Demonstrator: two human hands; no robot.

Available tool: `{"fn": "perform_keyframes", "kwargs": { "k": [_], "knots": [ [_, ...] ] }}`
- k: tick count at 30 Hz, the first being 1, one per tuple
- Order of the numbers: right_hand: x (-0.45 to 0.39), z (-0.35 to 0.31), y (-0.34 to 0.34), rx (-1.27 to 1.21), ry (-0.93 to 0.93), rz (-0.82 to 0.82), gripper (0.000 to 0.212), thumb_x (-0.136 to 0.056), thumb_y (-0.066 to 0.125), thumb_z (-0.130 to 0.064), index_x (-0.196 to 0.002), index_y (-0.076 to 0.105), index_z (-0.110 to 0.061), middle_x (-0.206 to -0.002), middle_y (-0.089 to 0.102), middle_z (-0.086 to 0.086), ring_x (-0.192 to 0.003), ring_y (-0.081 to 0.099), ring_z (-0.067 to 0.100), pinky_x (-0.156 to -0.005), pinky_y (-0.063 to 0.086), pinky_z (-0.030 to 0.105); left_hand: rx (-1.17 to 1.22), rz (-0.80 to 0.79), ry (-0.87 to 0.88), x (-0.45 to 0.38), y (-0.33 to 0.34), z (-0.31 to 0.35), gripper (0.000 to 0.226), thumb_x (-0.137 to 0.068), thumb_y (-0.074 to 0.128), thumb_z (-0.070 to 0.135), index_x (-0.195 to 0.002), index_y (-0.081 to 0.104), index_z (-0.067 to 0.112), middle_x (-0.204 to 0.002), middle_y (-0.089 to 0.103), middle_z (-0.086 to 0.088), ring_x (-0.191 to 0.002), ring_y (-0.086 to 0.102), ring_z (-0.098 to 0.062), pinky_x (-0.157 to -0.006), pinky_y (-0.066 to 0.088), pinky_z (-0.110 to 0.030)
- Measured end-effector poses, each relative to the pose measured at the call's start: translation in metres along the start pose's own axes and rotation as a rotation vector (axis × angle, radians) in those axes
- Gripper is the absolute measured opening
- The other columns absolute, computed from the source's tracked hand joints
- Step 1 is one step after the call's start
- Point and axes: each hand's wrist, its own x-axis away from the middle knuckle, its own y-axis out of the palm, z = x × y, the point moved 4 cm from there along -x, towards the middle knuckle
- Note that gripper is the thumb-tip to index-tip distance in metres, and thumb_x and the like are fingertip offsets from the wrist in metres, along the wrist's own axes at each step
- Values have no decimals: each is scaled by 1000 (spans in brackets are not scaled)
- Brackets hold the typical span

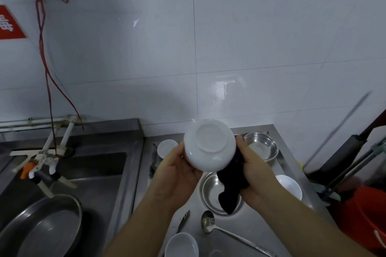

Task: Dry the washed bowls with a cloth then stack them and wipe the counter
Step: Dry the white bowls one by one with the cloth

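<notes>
While we dry, left hand point(177, 170) grips white bowl point(210, 145) base-up, exposing underside; right hand point(253, 171) at 3 o'clock clutches dark cloth point(230, 185) against its wall; worktop point(257, 223) bowls await.

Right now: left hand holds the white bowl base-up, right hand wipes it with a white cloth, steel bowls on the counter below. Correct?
Not quite. In the head view the cloth in the right hand is dark, not white. The rest stands: the left hand holds the white bowl base-up, steel bowls on the counter below.
</notes>
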Motion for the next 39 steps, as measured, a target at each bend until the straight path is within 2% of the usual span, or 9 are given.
{"fn": "perform_keyframes", "kwargs": {
  "k": [4, 8, 12, 16, 20, 27, 30, 35, 39],
  "knots": [
    [-3, -7, -9, 22, -144, 173, 44, -98, 68, -54, -124, 74, -20, -116, 79, 10, -98, 78, 28, -73, 62, 41, -95, -53, 22, 2, 11, 11, 44, -94, 69, 32, -133, 72, 13, -144, 65, -18, -131, 65, -36, -94, 61, -45],
    [8, -38, 8, 126, -414, 79, 39, -91, 63, -63, -118, 75, -38, -114, 78, -9, -106, 76, 13, -73, 62, 25, -278, -20, 64, 4, 17, 11, 26, -86, 78, 25, -111, 80, 18, -124, 74, -15, -107, 76, -31, -81, 62, -42],
    [31, -51, 37, 656, -871, -211, 31, -94, 61, -50, -125, 66, -50, -116, 71, -22, -107, 69, 1, -85, 55, 16, -415, -98, 50, 6, 31, 5, 26, -91, 74, 20, -117, 75, 16, -119, 73, -21, -103, 74, -33, -84, 62, -43],
    [31, -43, 45, 1177, -1167, -368, 35, -93, 70, -43, -125, 67, -28, -119, 62, -15, -109, 63, 11, -92, 48, 19, -475, -242, 62, 14, 39, 7, 33, -89, 70, 15, -122, 75, 18, -121, 75, -20, -109, 74, -33, -86, 62, -39],
    [17, -51, 48, 1000, -948, -278, 24, -88, 68, -47, -112, 65, -44, -105, 69, -20, -97, 67, 6, -83, 52, 20, -420, -291, 64, 22, 40, 3, 30, -97, 72, 19, -126, 72, 13, -126, 72, -21, -114, 71, -34, -91, 60, -39],
    [-4, -52, 43, 165, -197, -221, 39, -102, 60, -46, -124, 78, -20, -118, 79, 7, -109, 74, 23, -108, 54, 48, -548, -290, 198, 24, 48, 15, 23, -94, 71, 28, -115, 72, 20, -118, 70, -11, -108, 68, -27, -93, 58, -37],
    [-1, -35, 41, -12, 28, -185, 42, -97, 63, -51, -106, 81, -15, -102, 78, 10, -93, 75, 28, -89, 61, 48, -589, -260, 289, 25, 56, 17, 18, -93, 70, 29, -108, 69, 19, -111, 69, -12, -105, 67, -27, -92, 58, -37],
    [2, -28, 49, -198, 69, -219, 25, -94, 65, -38, -89, 68, -13, -80, 63, 6, -70, 67, 22, -62, 58, 33, -705, -304, 354, 25, 67, 17, 19, -97, 68, 20, -112, 62, 9, -110, 66, -21, -102, 65, -22, -91, 57, -33],
    [-1, -45, 42, -93, 17, -148, 41, -100, 59, -47, -109, 80, -13, -103, 79, 10, -87, 78, 26, -75, 62, 40, -684, -268, 279, 26, 64, 22, 43, -91, 70, 11, -134, 61, 12, -123, 75, -9, -116, 72, -25, -92, 60, -30]
  ]
}}
